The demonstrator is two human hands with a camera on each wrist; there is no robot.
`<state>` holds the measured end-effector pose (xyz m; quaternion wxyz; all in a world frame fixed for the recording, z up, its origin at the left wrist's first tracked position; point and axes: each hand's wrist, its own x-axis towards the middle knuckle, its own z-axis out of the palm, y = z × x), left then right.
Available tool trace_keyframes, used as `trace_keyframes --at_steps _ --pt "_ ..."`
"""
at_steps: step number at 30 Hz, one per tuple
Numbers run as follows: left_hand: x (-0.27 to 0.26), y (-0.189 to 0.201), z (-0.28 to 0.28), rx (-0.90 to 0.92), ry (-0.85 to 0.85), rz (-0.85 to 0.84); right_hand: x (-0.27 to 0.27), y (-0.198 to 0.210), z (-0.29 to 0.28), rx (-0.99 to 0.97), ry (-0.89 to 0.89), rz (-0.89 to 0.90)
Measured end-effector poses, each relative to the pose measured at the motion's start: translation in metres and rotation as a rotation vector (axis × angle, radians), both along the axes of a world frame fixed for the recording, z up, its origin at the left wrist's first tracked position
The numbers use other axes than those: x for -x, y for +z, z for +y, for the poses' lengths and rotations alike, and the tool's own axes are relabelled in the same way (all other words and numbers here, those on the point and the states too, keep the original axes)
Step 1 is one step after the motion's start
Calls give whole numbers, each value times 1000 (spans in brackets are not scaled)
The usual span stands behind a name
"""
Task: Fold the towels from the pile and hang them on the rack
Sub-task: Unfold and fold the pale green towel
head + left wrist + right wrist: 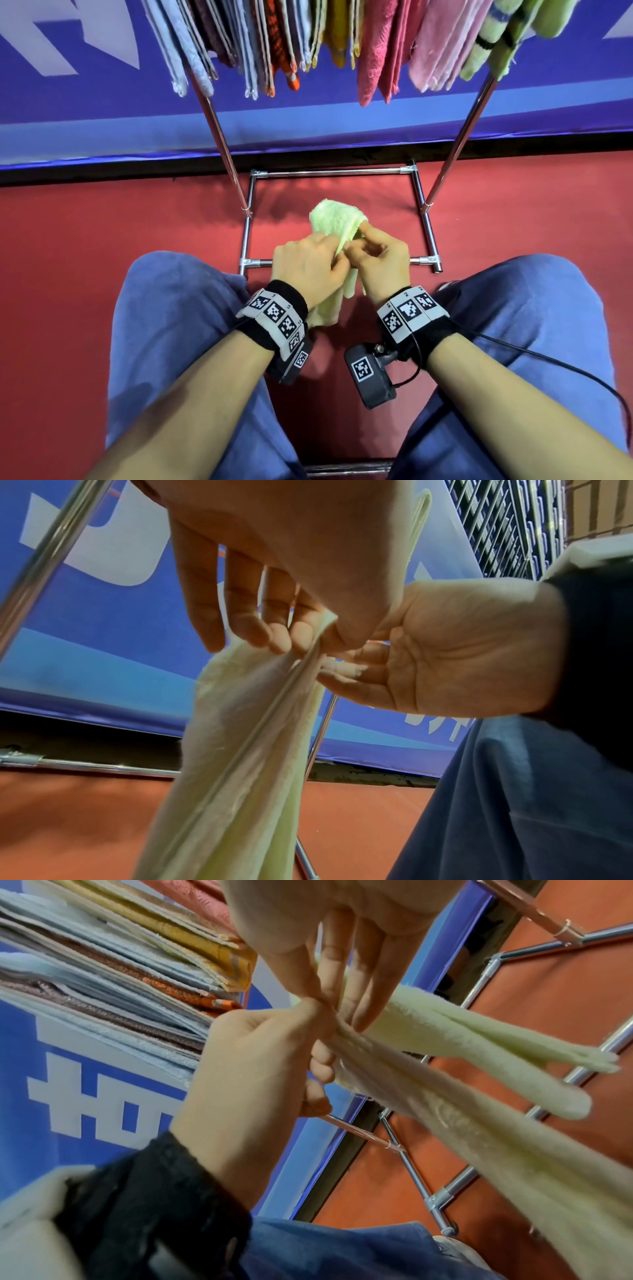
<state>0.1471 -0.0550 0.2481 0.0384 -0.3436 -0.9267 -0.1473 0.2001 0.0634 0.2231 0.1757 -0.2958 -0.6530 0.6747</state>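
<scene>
A pale green towel hangs in the air between my knees, over the rack's base frame. My left hand grips its folded middle, fingers curled round the cloth. My right hand meets it from the right and pinches the same bunched edge with thumb and fingers, index finger stretched along the towel. The right wrist view shows both hands touching at the pinch, with two folded ends of the towel trailing away. The pile is out of sight.
Many folded towels in blue, orange, yellow, pink and green crowd the rack's top bar. Two slanted chrome poles rise from the base on the red floor. A blue banner stands behind. My knees flank the hands.
</scene>
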Motion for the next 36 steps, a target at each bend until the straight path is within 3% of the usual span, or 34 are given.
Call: trace_keyframes --at_steps 7,13,18,23,27,31,36 --pt "-1 -4 -2 -44 -58 124 0 -2 1 36 19 -16" --pt "0 -8 0 -86 -101 91 -2 7 -1 256 35 58" --pt "-2 0 -1 -18 -121 -143 -3 25 0 402 80 91" --pt "18 3 -5 -368 238 -287 -1 30 12 381 72 50" --pt "35 -1 -6 -555 397 -796 -1 34 22 397 157 21" --pt "34 5 -6 -724 285 -1045 -2 36 24 392 151 24" --pt "30 16 -6 -841 208 -1076 -2 37 25 354 106 44"
